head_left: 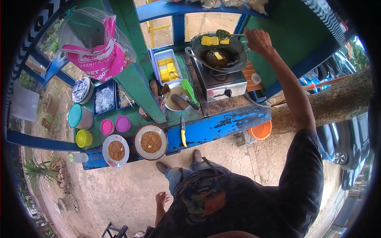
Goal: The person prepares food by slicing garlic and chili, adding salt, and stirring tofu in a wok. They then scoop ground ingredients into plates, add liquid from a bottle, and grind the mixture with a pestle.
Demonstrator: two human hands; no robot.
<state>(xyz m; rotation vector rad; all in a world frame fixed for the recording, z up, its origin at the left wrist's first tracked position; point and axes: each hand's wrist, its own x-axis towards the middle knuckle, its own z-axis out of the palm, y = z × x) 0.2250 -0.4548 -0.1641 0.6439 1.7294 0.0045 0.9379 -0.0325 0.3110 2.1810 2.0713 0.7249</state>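
Observation:
My right hand (258,41) is closed around the handle of a slotted spatula (223,35), whose head lies on a wire rack at the wok's far side. Yellow tofu pieces (206,40) rest on that rack, beside the spatula head. In the wok (238,59), one yellow piece (218,56) sits in dark oil. The wok stands on a metal stove (226,88). My left hand (162,198) hangs low beside my body, away from the counter, its fingers curled; whether anything is in them is too small to tell.
A white tub (177,63) holds more yellow pieces. Near it stand a bowl with a pestle (178,102) and green tongs (189,90). A yellow-handled knife (183,133) and two plates of brown food (151,158) lie along the front edge. An orange bucket (260,131) is below right.

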